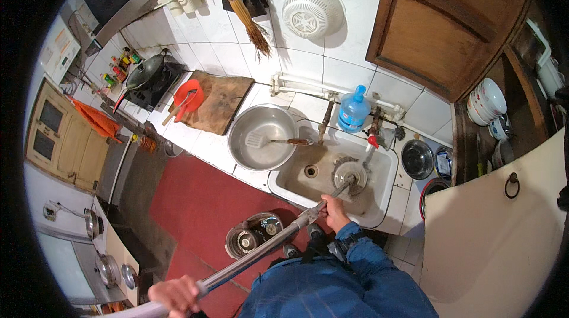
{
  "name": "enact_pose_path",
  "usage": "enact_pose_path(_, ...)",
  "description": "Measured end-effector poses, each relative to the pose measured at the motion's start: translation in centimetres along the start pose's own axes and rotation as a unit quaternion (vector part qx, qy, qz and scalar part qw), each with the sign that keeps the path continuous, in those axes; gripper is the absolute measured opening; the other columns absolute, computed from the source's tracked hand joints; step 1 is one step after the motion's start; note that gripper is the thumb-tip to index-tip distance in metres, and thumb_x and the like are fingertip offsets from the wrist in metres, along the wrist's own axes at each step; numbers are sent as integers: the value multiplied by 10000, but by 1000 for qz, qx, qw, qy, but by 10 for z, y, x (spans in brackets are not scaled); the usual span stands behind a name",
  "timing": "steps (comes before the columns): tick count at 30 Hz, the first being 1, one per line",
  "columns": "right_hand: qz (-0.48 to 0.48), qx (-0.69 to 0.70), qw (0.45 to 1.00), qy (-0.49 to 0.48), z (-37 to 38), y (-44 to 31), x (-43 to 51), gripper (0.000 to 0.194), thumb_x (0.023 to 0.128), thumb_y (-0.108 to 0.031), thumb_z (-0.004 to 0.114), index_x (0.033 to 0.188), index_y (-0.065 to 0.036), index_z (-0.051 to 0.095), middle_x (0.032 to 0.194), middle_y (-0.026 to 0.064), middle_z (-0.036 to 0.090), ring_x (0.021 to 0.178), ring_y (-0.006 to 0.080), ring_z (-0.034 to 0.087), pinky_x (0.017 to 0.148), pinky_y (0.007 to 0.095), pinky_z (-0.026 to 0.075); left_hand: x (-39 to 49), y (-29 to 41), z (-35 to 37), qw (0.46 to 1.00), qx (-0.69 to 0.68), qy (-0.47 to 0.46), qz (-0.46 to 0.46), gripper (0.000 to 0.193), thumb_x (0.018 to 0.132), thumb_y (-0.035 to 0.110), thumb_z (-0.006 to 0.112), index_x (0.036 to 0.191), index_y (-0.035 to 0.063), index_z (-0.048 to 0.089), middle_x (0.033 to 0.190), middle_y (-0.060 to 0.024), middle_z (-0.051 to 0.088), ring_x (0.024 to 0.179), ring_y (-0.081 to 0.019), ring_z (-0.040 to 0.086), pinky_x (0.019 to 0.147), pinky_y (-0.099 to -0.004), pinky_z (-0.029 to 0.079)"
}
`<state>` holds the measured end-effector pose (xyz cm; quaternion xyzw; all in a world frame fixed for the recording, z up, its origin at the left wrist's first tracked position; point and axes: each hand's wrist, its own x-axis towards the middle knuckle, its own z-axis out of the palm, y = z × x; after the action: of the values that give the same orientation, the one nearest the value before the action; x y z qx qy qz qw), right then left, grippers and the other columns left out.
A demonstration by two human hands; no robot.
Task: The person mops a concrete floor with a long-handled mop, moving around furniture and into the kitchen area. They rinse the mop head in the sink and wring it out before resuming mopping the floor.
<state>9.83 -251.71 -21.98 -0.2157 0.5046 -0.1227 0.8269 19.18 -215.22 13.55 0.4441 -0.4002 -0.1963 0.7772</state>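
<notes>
A mop's metal pole [262,249] slants across the front of my body. My left hand [174,295] is closed around its upper end at the lower left. Farther down the pole, near the front edge of the sink, my right hand [334,213] grips it. The round mop head [351,175], a clear disc with grey strands around it, rests in the right part of the stained white sink [284,187]. Just above it is a faucet with a red handle [373,141]. On the red floor mat by my feet stands a spin-mop bucket [246,241].
A metal basin [235,151] holding a slotted turner [258,140] overlaps the sink's left rim. Behind the sink stands a blue plastic bottle [354,111]. A cutting board [222,107] carries a red dipper [189,95]. An open cream door [489,238] borders the right side.
</notes>
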Motion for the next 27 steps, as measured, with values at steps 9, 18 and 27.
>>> enact_pose_path(9, 100, -48, 994, 9, -16, 34, 8, 240, 877, -229, 664, 779, -48, 540, 649, 124, 571, 482, 213, 518, 387, 323, 335, 8, 19, -3, 998, -46, -28, 32, 311, 777, 52, 840, 734, 100, 536, 557, -55, 584, 498, -184, 580, 692, -378, 520)
enact_pose_path(18, 1, -78, 997, -20, 14, -3, -8, 301, 899, -281, 663, 749, -49, 544, 641, 102, 568, 445, 177, 442, 384, 303, 309, 23, 17, 29, 993, 42, 78, 83, 339, 855, 163, 807, 871, 161, 469, 588, 42, 452, 543, -113, 474, 641, -344, 459)
enact_pose_path(27, 23, -46, 997, 53, 33, 15, 15, 290, 893, -317, 702, 809, -111, 517, 569, 23, 474, 432, 186, 474, 370, 359, 361, 25, 4, 34, 980, 58, 169, 86, 290, 885, 169, 787, 955, 157, 505, 618, 30, 433, 565, -106, 458, 667, -314, 442)
